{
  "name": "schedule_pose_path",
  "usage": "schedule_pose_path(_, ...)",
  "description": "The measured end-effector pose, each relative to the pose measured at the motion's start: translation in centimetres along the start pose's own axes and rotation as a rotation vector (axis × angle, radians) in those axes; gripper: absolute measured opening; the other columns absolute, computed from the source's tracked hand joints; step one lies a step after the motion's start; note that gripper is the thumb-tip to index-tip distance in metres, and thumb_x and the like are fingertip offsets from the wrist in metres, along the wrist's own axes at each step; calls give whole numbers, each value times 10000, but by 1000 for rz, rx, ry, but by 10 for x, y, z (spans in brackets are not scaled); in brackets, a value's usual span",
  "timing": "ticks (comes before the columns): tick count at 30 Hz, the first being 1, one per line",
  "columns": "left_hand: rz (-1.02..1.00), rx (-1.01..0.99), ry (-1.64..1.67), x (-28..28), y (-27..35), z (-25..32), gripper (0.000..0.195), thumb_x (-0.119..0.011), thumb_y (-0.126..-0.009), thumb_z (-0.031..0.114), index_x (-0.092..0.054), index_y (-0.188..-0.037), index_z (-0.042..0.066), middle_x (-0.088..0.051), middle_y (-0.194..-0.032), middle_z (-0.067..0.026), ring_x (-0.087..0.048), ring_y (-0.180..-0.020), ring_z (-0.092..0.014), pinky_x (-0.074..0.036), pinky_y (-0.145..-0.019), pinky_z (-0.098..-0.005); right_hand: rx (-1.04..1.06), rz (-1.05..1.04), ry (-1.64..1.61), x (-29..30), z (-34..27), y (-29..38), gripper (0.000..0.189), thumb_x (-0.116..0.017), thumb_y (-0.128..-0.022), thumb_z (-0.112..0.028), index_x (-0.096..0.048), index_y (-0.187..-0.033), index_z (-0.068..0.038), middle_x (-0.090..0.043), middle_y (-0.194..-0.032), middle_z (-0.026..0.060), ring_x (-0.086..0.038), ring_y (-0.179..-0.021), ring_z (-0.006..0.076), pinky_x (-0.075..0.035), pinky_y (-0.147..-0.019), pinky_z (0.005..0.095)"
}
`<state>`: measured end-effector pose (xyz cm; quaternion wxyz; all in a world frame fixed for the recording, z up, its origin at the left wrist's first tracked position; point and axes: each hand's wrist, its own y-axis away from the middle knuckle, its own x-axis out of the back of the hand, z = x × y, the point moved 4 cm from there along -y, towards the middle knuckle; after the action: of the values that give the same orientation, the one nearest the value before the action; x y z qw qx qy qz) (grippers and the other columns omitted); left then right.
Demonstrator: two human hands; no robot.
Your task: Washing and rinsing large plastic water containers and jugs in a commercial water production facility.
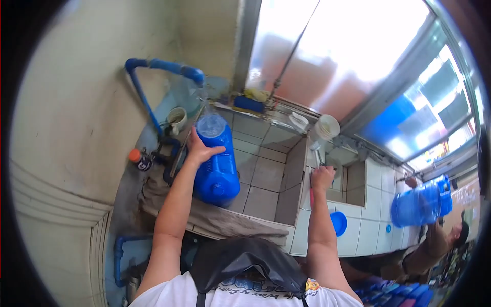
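A large blue plastic water container [216,169] is in a tiled basin [261,165], its wide round mouth tilted up under a blue pipe spout [197,76]. Water runs from the spout into the mouth. My left hand [205,147] grips the container's side near the rim, thumb spread across the front. My right hand [323,177] is down at the tiled ledge between two basins, fingers curled. A thin handle-like piece shows above its fingers and a pink edge [312,197] below; what it holds is partly hidden.
A white bucket [326,128] and a blue lid [338,223] stand on the ledge and counter. Left are a mug [177,117] and an orange-capped bottle [141,159]. A grey cloth [238,226] drapes the front edge. At right, another person [433,245] is beside a clear blue water jug [416,205].
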<state>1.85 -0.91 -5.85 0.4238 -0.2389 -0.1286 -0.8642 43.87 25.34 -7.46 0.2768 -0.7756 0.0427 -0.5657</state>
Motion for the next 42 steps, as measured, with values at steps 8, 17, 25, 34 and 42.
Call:
schedule_pose_path(8,55,343,86,-3,39,-18,1372,-800,-559,662,13,-1558,189,-108,-1569,-270,-186,-1443,-427,-181,-1160,-541,184,-367,-352,63,-176,-11,287,-572,-859,-146,-594,-1142,-110,-679,-936,201,-663,-867,399,-520,-748,510)
schedule_pose_path(17,10,351,109,-13,37,-17,1376,-812,-571,644,41,-1555,200,-82,-1569,-277,-163,-1441,-445,-149,-1164,-548,446,-448,-298,42,-308,-16,321,-583,-773,-90,-728,-1057,-123,-686,-1022,163,-664,-941,351,-536,-819,442)
schedule_pose_path(25,60,338,94,-7,38,-17,1379,-802,-584,651,63,-1550,182,-66,-1556,-306,-111,-1448,-450,-96,-1158,-579,563,-593,-102,98,-335,9,193,-631,-736,-85,-732,-892,-30,-699,-938,209,-688,-886,370,-561,-781,428)
schedule_pose_path(34,44,393,22,-23,42,9,1391,-802,-571,674,53,-1550,179,-72,-1553,-309,-99,-1452,-447,-82,-1148,-604,835,-437,66,49,-412,-46,158,-611,-802,-85,-743,-878,-43,-711,-933,197,-706,-906,328,-574,-752,402)
schedule_pose_path(42,80,410,-2,-33,41,8,1403,-791,-553,710,1,-1549,119,-119,-1563,-269,-122,-1456,-422,-118,-1151,-592,1068,-645,213,111,-483,-18,169,-665,-749,-104,-750,-893,-78,-723,-983,145,-704,-957,293,-577,-772,392)
